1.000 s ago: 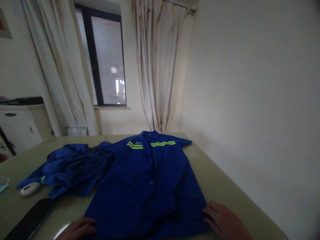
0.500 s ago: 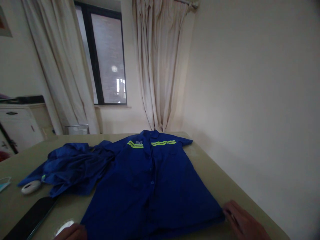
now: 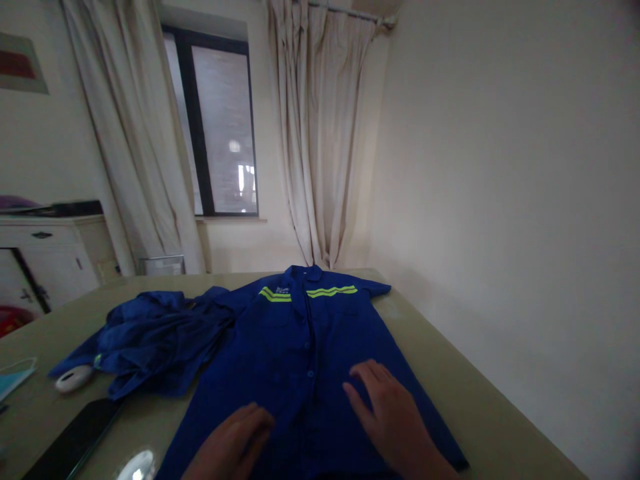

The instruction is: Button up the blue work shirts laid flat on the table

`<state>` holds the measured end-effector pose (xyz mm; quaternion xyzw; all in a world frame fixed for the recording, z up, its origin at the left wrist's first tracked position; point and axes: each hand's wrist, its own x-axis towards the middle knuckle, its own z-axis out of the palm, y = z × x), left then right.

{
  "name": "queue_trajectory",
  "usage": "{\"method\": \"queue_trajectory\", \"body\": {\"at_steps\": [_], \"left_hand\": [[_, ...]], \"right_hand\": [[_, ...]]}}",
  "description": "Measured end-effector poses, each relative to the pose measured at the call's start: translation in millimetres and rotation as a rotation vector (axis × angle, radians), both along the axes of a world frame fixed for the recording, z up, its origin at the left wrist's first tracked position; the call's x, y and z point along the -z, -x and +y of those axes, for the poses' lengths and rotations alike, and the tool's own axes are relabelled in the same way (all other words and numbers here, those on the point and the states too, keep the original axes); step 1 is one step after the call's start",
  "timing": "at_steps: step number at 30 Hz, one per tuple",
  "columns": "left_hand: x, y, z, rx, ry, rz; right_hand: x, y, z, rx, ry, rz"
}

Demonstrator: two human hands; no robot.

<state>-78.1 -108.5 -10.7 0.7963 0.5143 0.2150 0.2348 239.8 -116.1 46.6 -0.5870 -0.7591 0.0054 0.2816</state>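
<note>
A blue work shirt (image 3: 280, 360) with yellow-green stripes across the chest lies spread face up, its collar at the far end and its hem towards me. Over the lower left front is my left hand (image 3: 235, 437), fingers bent and slightly apart, gripping nothing I can see. My right hand (image 3: 387, 413) is over the lower right front, thumb and fingers spread, holding nothing. Whether either hand touches the cloth I cannot tell. Left of the shirt, a second blue garment (image 3: 155, 340) lies in a crumpled heap.
On the table (image 3: 425, 353) at the left are a black phone-like slab (image 3: 75, 440), a white oval object (image 3: 74, 379), a shiny round object (image 3: 137, 465) and a face mask (image 3: 15, 381). A wall (image 3: 525, 233) runs along the right, curtains (image 3: 330, 147) behind.
Both hands have let go of the shirt's lower corners and moved inward over its front. The right hand has opened. The view has shifted slightly.
</note>
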Motion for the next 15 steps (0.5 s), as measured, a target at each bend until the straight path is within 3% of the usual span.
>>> {"method": "queue_trajectory", "body": {"at_steps": [3, 6, 11, 15], "left_hand": [[-22.0, -62.6, 35.2, -0.105, -0.001, 0.012], [-22.6, -96.6, 64.8, -0.210, 0.113, 0.075], [-2.6, -101.0, 73.5, -0.141, 0.296, 0.047], [-14.1, -94.7, 79.9, 0.008, 0.513, 0.096]], "right_hand": [[-8.8, 53.9, 53.0, 0.044, 0.134, 0.016], [8.0, 76.1, 94.4, 0.085, 0.307, -0.018], [39.9, 64.6, 106.8, 0.073, 0.411, -0.021], [41.8, 48.8, 97.5, -0.005, 0.456, 0.006]]}}
